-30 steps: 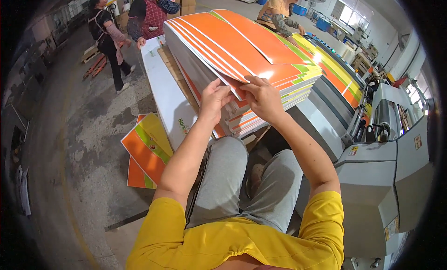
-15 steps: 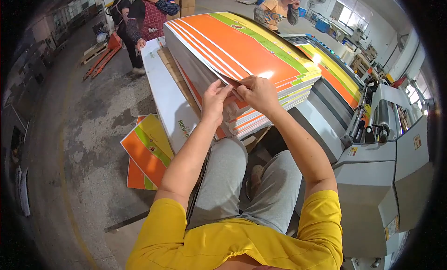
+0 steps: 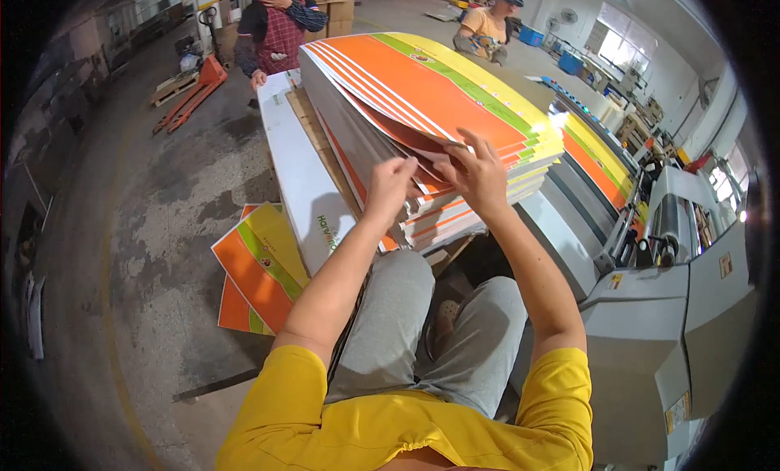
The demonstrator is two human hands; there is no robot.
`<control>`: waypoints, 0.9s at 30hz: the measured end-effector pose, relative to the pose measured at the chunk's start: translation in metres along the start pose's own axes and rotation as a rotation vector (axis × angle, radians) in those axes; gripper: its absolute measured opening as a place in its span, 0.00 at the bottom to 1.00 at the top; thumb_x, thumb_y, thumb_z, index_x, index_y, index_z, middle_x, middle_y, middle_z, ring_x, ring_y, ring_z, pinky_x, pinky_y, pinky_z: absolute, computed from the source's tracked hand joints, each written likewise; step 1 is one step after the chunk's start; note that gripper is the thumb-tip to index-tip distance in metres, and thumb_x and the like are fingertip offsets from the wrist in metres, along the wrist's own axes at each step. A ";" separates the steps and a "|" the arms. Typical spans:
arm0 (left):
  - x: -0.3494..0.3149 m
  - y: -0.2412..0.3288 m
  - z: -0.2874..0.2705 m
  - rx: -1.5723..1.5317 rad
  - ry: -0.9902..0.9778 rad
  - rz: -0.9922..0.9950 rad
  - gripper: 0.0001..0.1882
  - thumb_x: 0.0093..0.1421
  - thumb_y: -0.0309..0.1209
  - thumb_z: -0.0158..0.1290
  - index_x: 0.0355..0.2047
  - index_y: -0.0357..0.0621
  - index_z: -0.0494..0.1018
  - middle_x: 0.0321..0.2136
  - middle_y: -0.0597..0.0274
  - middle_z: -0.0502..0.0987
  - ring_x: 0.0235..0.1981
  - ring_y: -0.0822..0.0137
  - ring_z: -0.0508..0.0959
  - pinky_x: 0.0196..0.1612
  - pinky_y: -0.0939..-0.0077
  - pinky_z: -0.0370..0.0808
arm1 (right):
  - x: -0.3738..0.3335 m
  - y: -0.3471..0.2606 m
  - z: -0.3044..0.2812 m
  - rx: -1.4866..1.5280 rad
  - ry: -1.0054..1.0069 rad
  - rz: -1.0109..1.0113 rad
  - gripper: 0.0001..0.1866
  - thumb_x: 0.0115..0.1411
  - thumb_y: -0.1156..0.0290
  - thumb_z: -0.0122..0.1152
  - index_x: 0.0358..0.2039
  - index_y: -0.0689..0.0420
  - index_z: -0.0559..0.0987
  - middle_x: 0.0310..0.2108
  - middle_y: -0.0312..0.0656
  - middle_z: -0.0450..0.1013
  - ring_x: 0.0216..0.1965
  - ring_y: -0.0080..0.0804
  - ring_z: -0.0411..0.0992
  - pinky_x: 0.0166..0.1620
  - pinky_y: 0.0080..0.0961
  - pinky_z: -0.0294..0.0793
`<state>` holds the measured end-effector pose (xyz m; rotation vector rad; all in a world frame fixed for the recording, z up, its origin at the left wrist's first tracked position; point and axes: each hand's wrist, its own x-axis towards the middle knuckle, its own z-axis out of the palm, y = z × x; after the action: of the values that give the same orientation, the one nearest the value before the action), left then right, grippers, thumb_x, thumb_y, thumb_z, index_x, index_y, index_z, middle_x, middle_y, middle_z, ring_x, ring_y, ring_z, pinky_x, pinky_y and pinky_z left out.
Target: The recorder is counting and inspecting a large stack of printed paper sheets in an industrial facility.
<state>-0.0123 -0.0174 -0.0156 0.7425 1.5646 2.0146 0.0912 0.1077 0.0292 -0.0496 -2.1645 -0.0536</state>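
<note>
A tall stack of orange, green and yellow printed sheets (image 3: 439, 89) stands before me, and its near corner is lifted and fanned apart with a dark gap between layers. My right hand (image 3: 479, 179) is at that corner, its fingers bent around the edges of the raised sheets, one finger reaching over the top. Beside it, my left hand (image 3: 390, 188) has thumb and forefinger pinched together at the stack's near left edge. Whatever lies between those left fingertips is too small to make out.
A white printed board (image 3: 305, 154) lies along the stack's left side. Loose printed sheets (image 3: 260, 260) are low on the left. A grey machine (image 3: 634, 308) with rollers stands at right. Two people (image 3: 280, 32) (image 3: 487, 28) stand beyond the stack; an orange pallet truck (image 3: 195, 93) is farther left.
My hands have moved apart, the right one shifting right and its fingers spreading. The sheet corner has risen and the gap has widened. One person at the far left has left the view.
</note>
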 end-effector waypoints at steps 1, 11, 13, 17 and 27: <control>-0.001 -0.002 0.001 -0.100 -0.004 -0.006 0.14 0.58 0.37 0.48 0.28 0.36 0.72 0.23 0.64 0.71 0.21 0.75 0.71 0.26 0.80 0.71 | -0.004 -0.001 -0.001 0.012 -0.028 0.014 0.10 0.49 0.70 0.59 0.33 0.55 0.78 0.45 0.42 0.67 0.39 0.39 0.69 0.39 0.29 0.70; -0.012 -0.006 0.007 -0.086 0.049 0.023 0.10 0.54 0.31 0.48 0.22 0.36 0.71 0.19 0.68 0.68 0.20 0.78 0.65 0.24 0.83 0.63 | 0.026 0.005 0.007 1.122 0.029 0.934 0.19 0.59 0.61 0.48 0.37 0.66 0.74 0.32 0.43 0.73 0.31 0.28 0.69 0.37 0.24 0.68; -0.012 -0.003 0.012 -0.128 0.063 0.016 0.11 0.54 0.31 0.48 0.21 0.36 0.71 0.19 0.68 0.68 0.19 0.78 0.65 0.24 0.83 0.63 | 0.025 0.004 0.006 1.090 0.040 0.904 0.18 0.59 0.61 0.48 0.37 0.65 0.75 0.30 0.43 0.73 0.30 0.28 0.70 0.36 0.25 0.67; -0.013 -0.003 0.016 -0.122 0.042 0.032 0.10 0.54 0.31 0.48 0.21 0.36 0.71 0.18 0.68 0.68 0.19 0.77 0.66 0.25 0.82 0.64 | -0.004 -0.003 0.013 0.545 -0.158 0.519 0.14 0.58 0.62 0.49 0.33 0.61 0.75 0.24 0.51 0.70 0.27 0.40 0.69 0.31 0.29 0.66; -0.011 -0.007 0.013 -0.050 0.016 0.035 0.08 0.52 0.27 0.47 0.17 0.39 0.68 0.16 0.69 0.66 0.20 0.78 0.66 0.25 0.82 0.63 | -0.019 -0.007 0.016 0.499 -0.184 0.448 0.12 0.57 0.66 0.49 0.34 0.61 0.76 0.32 0.49 0.72 0.34 0.44 0.70 0.37 0.30 0.67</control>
<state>0.0055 -0.0138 -0.0209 0.7416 1.5139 2.0819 0.0879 0.1012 0.0044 -0.2573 -2.2397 0.7695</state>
